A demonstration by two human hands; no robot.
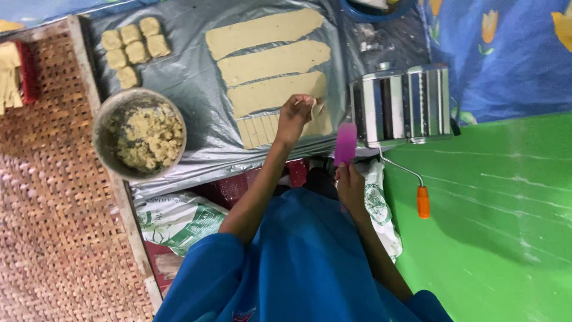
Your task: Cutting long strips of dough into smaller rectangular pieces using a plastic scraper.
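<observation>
Head view. Nearest the camera: blue sleeves (298, 262) of the person, both arms reaching forward. Right hand (351, 185) closed around a flat pink plastic scraper (345, 143), blade held upright, just beside the steel hand-cranked dough roller (402, 104). The roller's orange-handled crank (422, 200) hangs over the green surface (506, 226).

Left hand (293, 117) pinches the end of a cut pale dough strip (316, 108), fingers narrow on it, lifting it off the lowest rolled sheet, which is scored into narrow strips (262, 130). Three long flat dough sheets (271, 59) lie side by side above it on the grey plastic sheet (196, 89).

Left of these: round metal bowl of crumbly yellowish dough (140, 134); beyond it, small square dough blocks (134, 46). Woven bamboo mat (53, 197) at far left.
</observation>
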